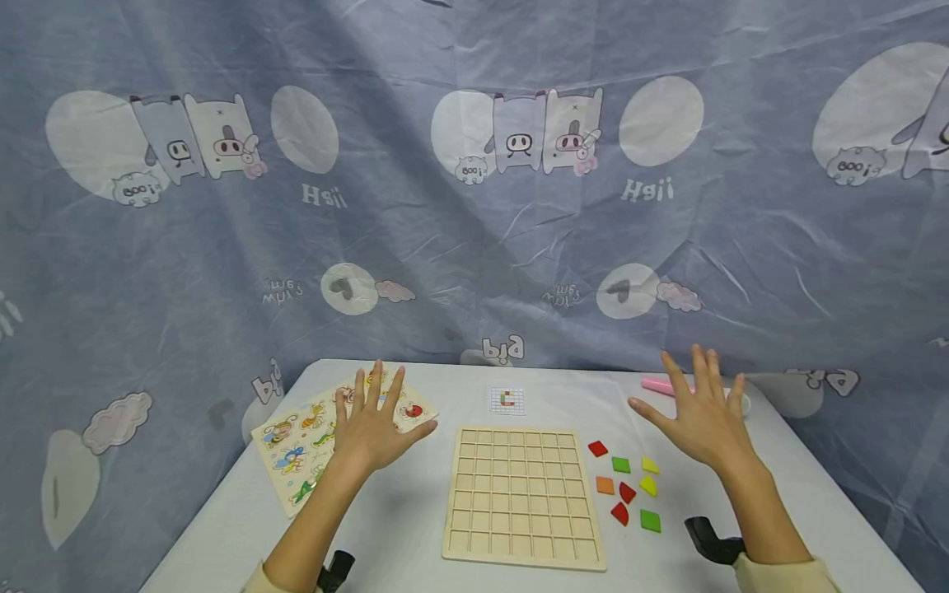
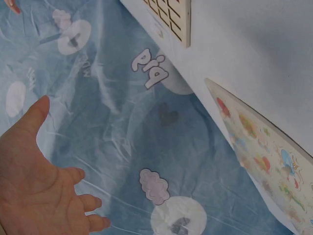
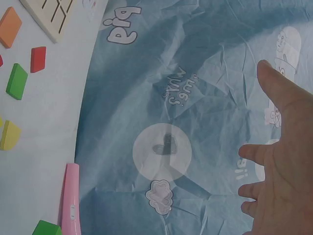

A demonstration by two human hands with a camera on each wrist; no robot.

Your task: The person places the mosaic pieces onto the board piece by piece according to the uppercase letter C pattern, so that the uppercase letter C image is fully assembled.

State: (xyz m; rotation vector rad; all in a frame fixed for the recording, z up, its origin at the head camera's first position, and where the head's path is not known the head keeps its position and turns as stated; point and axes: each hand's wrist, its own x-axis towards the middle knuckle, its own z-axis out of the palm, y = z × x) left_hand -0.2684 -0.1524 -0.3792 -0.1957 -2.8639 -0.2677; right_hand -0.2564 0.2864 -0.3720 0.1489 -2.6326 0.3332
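Observation:
My left hand [image 1: 374,428] is raised above the table with its fingers spread and holds nothing. It overlaps a wooden board with painted insects [image 1: 300,441] in the head view. On the right, my other hand [image 1: 704,420] is also held up, fingers spread, with nothing in it. Between them lies a wooden grid board [image 1: 522,498] with bare square cells. Loose flat pieces lie beside it, among them a green square [image 1: 650,520], an orange square [image 1: 605,485], a red quarter-round [image 1: 619,514] and a yellow piece [image 1: 648,486]. Both wrist views show the palms and spread fingers away from any object.
A small card with a coloured grid pattern [image 1: 507,401] lies behind the grid board. Near the back right is a pink stick-like object [image 1: 658,385], partly hidden by the right hand. The white table [image 1: 400,543] meets a blue-grey printed curtain [image 1: 474,239] at its back.

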